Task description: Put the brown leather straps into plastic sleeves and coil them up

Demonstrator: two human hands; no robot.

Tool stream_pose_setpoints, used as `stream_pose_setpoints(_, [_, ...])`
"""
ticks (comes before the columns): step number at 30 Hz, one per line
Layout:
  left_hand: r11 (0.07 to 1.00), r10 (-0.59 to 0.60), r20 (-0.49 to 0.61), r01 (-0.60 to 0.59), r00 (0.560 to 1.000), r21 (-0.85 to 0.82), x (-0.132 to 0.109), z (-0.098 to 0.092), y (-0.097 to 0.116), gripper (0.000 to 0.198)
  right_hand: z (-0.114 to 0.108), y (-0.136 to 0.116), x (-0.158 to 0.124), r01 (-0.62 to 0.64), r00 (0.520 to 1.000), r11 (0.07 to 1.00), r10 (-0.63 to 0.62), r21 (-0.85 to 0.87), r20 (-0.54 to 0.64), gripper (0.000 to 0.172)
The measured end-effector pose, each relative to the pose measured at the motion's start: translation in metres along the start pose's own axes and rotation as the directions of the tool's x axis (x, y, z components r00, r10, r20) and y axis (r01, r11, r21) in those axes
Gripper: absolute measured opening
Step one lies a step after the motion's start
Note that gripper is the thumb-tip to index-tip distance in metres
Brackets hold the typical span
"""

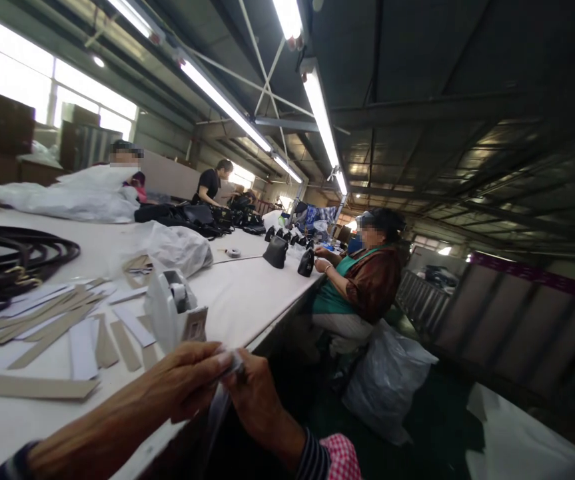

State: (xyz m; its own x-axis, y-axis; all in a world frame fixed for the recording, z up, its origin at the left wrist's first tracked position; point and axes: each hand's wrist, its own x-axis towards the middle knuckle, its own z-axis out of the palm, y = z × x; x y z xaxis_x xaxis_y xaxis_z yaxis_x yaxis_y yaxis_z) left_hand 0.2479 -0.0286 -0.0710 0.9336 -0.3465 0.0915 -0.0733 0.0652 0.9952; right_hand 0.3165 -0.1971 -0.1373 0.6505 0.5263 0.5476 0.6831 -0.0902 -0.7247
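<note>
My left hand point(187, 381) and my right hand point(254, 393) meet at the near edge of the long white table point(247, 300). Both are pinched on a thin strip of clear tape or film point(220, 400) that hangs down between them. Just beyond my fingers stands a white tape dispenser point(172, 308). Flat card and paper strips point(67, 327) lie scattered to its left.
Dark straps point(12, 257) lie coiled at the far left. White plastic bags point(177, 247) and black bags point(276, 252) sit further along the table. A seated person in a green apron point(362, 283) works on the right; others stand at the far end. A white sack point(387, 380) rests on the floor.
</note>
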Motion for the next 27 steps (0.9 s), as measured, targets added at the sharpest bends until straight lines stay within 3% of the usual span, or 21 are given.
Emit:
stream_pose_setpoints(3, [0.999,0.040,0.009,-0.040,0.999,-0.017,-0.014,-0.001,0.017,0.046,0.001,-0.014,0.017,-0.046,0.993,0.968,0.072,0.246,-0.096,0.043])
stream_pose_setpoints(7, [0.999,0.002,-0.067,-0.005,0.998,-0.039,-0.031,-0.003,0.020,0.045,-0.018,-0.041,0.038,-0.058,0.980,0.969,0.101,0.242,-0.172,0.021])
stream_pose_setpoints(10, [0.999,-0.039,-0.078,0.037,0.996,-0.025,-0.044,-0.003,0.021,0.050,-0.029,-0.059,0.054,0.027,0.995,0.985,-0.010,0.170,-0.100,0.016])
stream_pose_setpoints(13, [1.000,0.007,-0.084,-0.009,0.996,-0.026,-0.061,-0.002,0.031,0.048,-0.031,-0.069,0.066,0.099,0.995,0.986,-0.097,0.132,-0.024,0.015])
stream_pose_setpoints(17, [0.991,0.041,-0.100,-0.053,0.994,-0.123,-0.090,0.009,0.045,0.039,-0.023,-0.075,0.070,0.126,0.974,0.987,-0.141,0.095,0.176,0.020])
stream_pose_setpoints(23, [0.974,0.188,-0.233,-0.212,0.954,-0.079,-0.117,0.027,0.039,0.031,-0.002,-0.092,0.042,0.088,0.906,0.966,-0.180,0.243,0.384,0.041])
stream_pose_setpoints(27, [0.968,0.227,-0.392,-0.251,0.891,-0.011,-0.125,0.036,0.033,0.032,0.013,-0.092,0.014,-0.011,0.903,0.945,-0.131,0.326,0.410,0.039])
